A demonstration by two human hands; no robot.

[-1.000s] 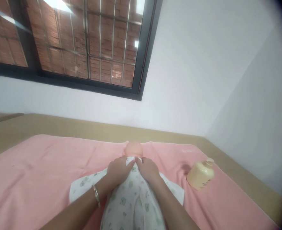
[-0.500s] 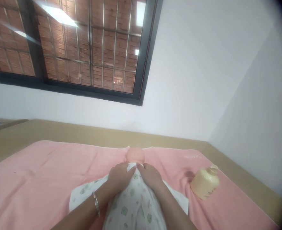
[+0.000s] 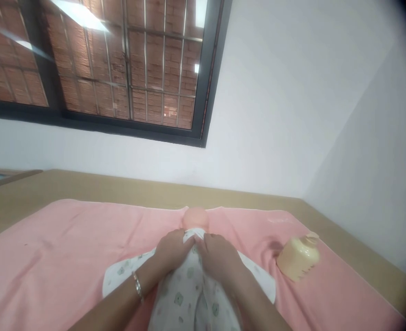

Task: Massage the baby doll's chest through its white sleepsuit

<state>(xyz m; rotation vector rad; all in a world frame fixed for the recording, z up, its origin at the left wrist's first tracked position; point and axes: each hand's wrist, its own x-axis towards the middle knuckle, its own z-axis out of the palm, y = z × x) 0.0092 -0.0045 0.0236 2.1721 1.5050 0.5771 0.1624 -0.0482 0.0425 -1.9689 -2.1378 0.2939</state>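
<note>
A baby doll lies on the pink blanket (image 3: 86,248), and only its bald head (image 3: 195,218) shows past my hands. Over its body is a white baby garment (image 3: 189,299) printed with small green and pink figures, its sleeves spread to both sides. My left hand (image 3: 173,248), with a bracelet on the wrist, pinches the garment's cloth just below the neck. Beside it, my right hand (image 3: 218,253) grips the same front part, the two thumbs close together at the middle. The fingertips are partly hidden behind the cloth.
A cream-coloured bottle (image 3: 297,258) with a cap stands tilted on the blanket at the right. Beyond the blanket runs the tan table or bed edge (image 3: 120,187), then a white wall (image 3: 268,101). A barred window (image 3: 127,69) is upper left.
My right hand has shifted slightly, its fingers bunching the cloth near the neck. The garment's collar sits a little differently. The whole view has moved slightly; the bottle stays put.
</note>
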